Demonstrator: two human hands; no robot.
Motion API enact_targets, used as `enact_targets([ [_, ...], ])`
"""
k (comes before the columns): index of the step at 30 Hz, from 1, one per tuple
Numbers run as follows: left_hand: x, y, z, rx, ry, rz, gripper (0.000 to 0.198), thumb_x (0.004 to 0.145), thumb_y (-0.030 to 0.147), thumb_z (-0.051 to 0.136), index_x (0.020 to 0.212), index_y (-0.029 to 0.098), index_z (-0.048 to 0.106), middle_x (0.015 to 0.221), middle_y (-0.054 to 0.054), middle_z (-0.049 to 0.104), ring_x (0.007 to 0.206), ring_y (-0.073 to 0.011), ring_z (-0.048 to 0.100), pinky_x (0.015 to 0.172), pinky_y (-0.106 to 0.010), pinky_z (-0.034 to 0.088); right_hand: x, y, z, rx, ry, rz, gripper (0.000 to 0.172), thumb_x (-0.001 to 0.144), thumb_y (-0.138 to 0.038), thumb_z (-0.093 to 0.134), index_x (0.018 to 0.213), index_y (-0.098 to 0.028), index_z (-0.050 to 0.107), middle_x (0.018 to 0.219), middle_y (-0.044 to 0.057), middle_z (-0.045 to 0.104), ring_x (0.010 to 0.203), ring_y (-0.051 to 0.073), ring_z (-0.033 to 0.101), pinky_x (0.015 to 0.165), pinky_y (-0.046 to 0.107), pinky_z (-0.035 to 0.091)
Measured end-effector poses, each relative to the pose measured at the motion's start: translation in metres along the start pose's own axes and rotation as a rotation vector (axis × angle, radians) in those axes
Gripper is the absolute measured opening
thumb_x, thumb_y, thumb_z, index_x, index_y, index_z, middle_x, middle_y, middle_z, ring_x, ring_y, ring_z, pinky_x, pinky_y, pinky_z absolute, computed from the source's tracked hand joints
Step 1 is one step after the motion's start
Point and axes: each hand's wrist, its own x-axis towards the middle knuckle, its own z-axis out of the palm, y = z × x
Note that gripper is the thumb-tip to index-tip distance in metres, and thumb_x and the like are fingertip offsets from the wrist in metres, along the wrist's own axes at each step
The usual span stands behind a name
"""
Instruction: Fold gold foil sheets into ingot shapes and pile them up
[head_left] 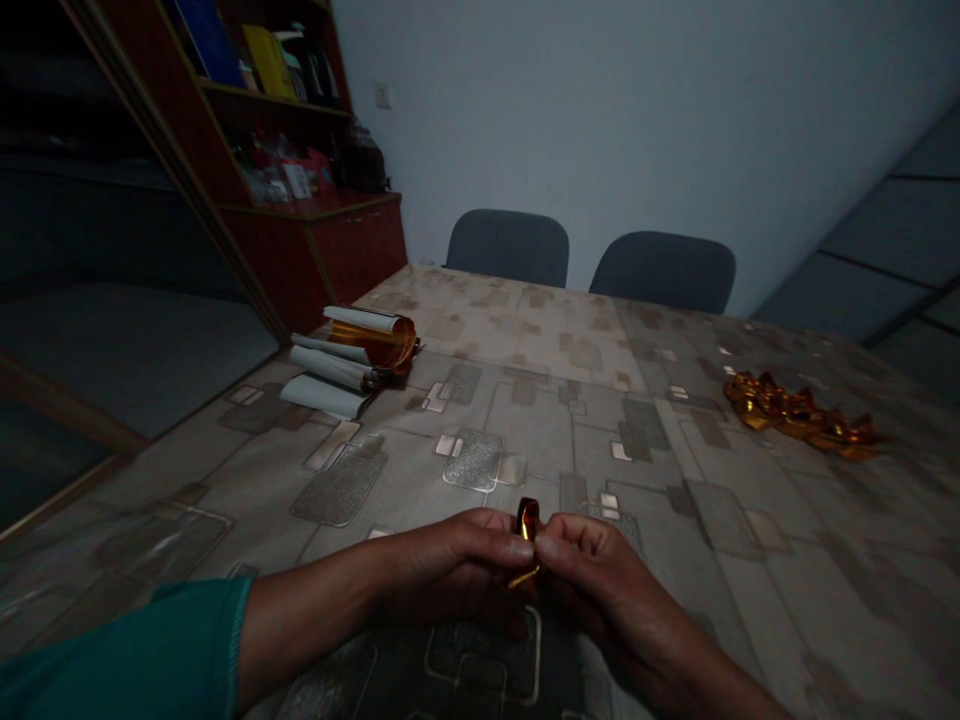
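A pale wall (600,120) stands in the bkgd, well beyond your L hand (450,562) and R hand (600,572). The table (525,400), its cloth patterned w/ rounded rectangles, spreads beneath and around both; can't tell whether either rests on it. Ahead and to the L of your hands, a red-brown cabinet (356,245), shelves loaded w/ assorted items, stands by the wall. Across from your hands rise the backs of two grey chairs, a nearer-L chair (510,245) and a R-side chair (660,272). A teal sleeve (150,650) ends on your L forearm, behind the hand. Beyond your L hand, near the table's edge, lies a stack of curled sheets (330,370), pale on one face, gold on the other, well apart from your fingers. Ahead and to the R of your R hand, a row of shiny, peaked gold foil pcs (799,415) sits on the cloth, likewise well apart. Your hands meet close together, fingers drawn in, thumbs pinching the same item. That item, a folded strip of gold foil (528,520), is held b/w your L and R fingertips, upper end standing above both thumbs, lower end showing beneath the L thumb.
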Motion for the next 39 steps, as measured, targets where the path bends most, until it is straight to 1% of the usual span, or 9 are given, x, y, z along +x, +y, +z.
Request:
enact_targets([
  [2,0.000,-0.001,-0.001,-0.030,-0.001,-0.006,0.030,0.076,0.034,0.078,0.096,0.013,0.070,0.085,-0.004,0.060,0.072,-0.0120,0.056,0.064,-0.022,0.047,0.003,0.003,-0.002,-0.021,0.009,-0.027,0.045,0.072,-0.056,0.080,0.066,-0.019,0.054,0.055,-0.006,0.044,0.048,0.007,0.030,0.047,0.024,0.016],
  [6,0.000,0.000,-0.001,-0.060,-0.009,-0.034,0.031,0.073,0.035,0.080,0.093,0.014,0.068,0.083,-0.003,0.059,0.070,-0.0125,0.054,0.064,-0.025,0.047,0.009,0.009,-0.005,-0.020,0.011,-0.111,0.051,0.064,-0.055,0.085,0.067,-0.021,0.047,0.054,-0.008,0.040,0.048,0.007,0.027,0.047,0.024,0.017],
  [12,-0.002,0.000,0.000,-0.076,-0.022,-0.036,0.033,0.072,0.037,0.080,0.090,0.013,0.067,0.078,-0.001,0.055,0.065,-0.0111,0.051,0.066,-0.026,0.047,0.012,0.011,-0.002,0.006,-0.030,-0.210,0.044,0.071,-0.048,0.083,0.099,-0.024,0.059,0.061,-0.008,0.046,0.052,0.009,0.036,0.050,0.024,0.024],
  [17,-0.004,-0.002,0.001,-0.127,-0.031,-0.064,0.031,0.072,0.035,0.079,0.090,0.015,0.066,0.080,-0.001,0.058,0.062,-0.0114,0.050,0.067,-0.030,0.048,0.009,0.009,0.003,-0.023,0.009,-0.276,0.036,0.072,-0.049,0.082,0.089,-0.022,0.066,0.059,-0.008,0.039,0.052,0.008,0.031,0.048,0.022,0.022],
  [21,-0.004,-0.003,0.003,-0.146,-0.018,-0.094,0.030,0.072,0.035,0.078,0.090,0.015,0.066,0.079,-0.001,0.058,0.061,-0.0123,0.051,0.066,-0.031,0.048,0.009,0.005,0.004,-0.046,0.017,-0.292,0.035,0.073,-0.049,0.082,0.083,-0.020,0.064,0.058,-0.008,0.041,0.051,0.007,0.032,0.048,0.021,0.024],
  [26,-0.003,-0.004,0.002,-0.164,0.024,-0.087,0.032,0.069,0.035,0.080,0.089,0.015,0.066,0.077,0.000,0.059,0.063,-0.0118,0.052,0.067,-0.029,0.048,0.008,0.003,0.005,-0.046,0.011,-0.305,0.036,0.072,-0.048,0.082,0.081,-0.021,0.061,0.058,-0.008,0.042,0.051,0.008,0.034,0.050,0.021,0.027],
  [31,-0.002,-0.007,-0.002,-0.175,0.042,-0.112,0.031,0.070,0.036,0.079,0.088,0.015,0.066,0.074,0.000,0.061,0.063,-0.0132,0.056,0.066,-0.028,0.046,0.006,0.003,0.006,-0.091,0.022,-0.289,0.033,0.081,-0.050,0.074,0.082,-0.021,0.059,0.061,-0.006,0.047,0.054,0.010,0.038,0.052,0.022,0.029],
  [37,-0.004,-0.010,-0.005,-0.176,0.080,-0.154,0.036,0.068,0.041,0.078,0.089,0.013,0.068,0.078,-0.002,0.066,0.064,-0.0131,0.059,0.069,-0.028,0.048,0.004,-0.001,0.005,-0.182,0.048,-0.303,0.033,0.082,-0.051,0.072,0.084,-0.021,0.060,0.061,-0.007,0.042,0.054,0.010,0.035,0.052,0.024,0.026],
  [39,-0.005,-0.011,-0.005,-0.191,0.094,-0.161,0.040,0.066,0.043,0.079,0.089,0.012,0.069,0.078,-0.002,0.066,0.064,-0.0127,0.059,0.065,-0.026,0.047,0.003,-0.002,0.006,-0.211,0.069,-0.317,0.031,0.081,-0.050,0.071,0.084,-0.021,0.060,0.061,-0.007,0.041,0.054,0.011,0.035,0.051,0.024,0.026],
])
